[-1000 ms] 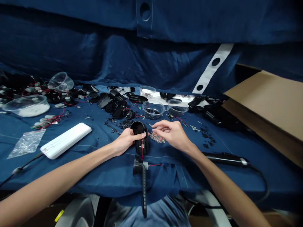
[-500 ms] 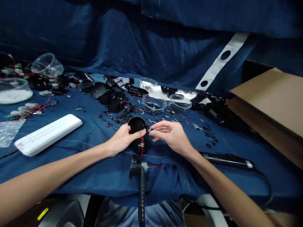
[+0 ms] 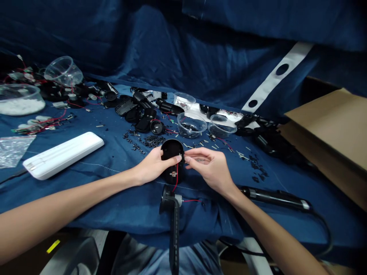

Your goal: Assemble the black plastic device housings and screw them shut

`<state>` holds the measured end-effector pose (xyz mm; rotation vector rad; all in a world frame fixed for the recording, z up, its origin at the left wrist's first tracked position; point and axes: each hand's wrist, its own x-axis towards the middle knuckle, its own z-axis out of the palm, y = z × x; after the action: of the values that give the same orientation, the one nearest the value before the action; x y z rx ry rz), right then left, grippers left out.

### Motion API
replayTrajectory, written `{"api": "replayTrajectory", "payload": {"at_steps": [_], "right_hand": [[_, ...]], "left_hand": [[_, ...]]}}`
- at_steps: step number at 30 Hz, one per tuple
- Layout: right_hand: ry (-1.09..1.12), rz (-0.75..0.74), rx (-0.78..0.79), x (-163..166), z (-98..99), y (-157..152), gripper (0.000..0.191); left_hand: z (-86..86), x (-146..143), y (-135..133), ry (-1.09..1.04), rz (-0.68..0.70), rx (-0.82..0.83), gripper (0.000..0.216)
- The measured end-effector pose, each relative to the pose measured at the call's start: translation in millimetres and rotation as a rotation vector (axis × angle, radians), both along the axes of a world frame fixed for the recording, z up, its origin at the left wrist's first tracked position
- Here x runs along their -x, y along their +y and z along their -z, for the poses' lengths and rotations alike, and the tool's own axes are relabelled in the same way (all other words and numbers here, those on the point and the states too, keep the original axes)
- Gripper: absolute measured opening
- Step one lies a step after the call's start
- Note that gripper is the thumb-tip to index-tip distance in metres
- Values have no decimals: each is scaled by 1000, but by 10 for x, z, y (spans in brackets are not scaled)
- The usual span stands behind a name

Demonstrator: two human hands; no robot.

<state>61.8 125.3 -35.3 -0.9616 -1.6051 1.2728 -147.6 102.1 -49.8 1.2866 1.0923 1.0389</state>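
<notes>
My left hand [image 3: 153, 164] is closed on a black plastic housing [image 3: 172, 178], its thumb laid across the hollow inside. A red wire runs from the housing down to a black part with a small motor [image 3: 178, 200], which has a long black arm hanging over the table edge. At the housing's right rim, my right hand [image 3: 210, 166] has its thumb and fingertips pinched together. Whatever lies in that pinch is hidden at this moment.
Loose black screws [image 3: 155, 141] lie beyond the housing. Clear plastic bowls [image 3: 191, 126] stand behind them. A white power bank-like box [image 3: 64, 154] is at left. On the right are a black corded electric screwdriver [image 3: 278, 198] and a cardboard box [image 3: 329, 126].
My right hand has come left against the housing's rim; the small black piece seen at its fingertips before is hidden now. The whole view has shifted slightly.
</notes>
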Motion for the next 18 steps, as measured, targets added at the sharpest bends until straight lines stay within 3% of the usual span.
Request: {"api": "replayTrajectory", "payload": {"at_steps": [10, 18], "right_hand": [[77, 122, 39, 90, -44, -79, 32], [134, 132, 100, 123, 64, -21, 36]], "left_hand": [[-11, -9, 3, 2, 12, -73, 36], [0, 3, 10, -7, 20, -84, 31]]}}
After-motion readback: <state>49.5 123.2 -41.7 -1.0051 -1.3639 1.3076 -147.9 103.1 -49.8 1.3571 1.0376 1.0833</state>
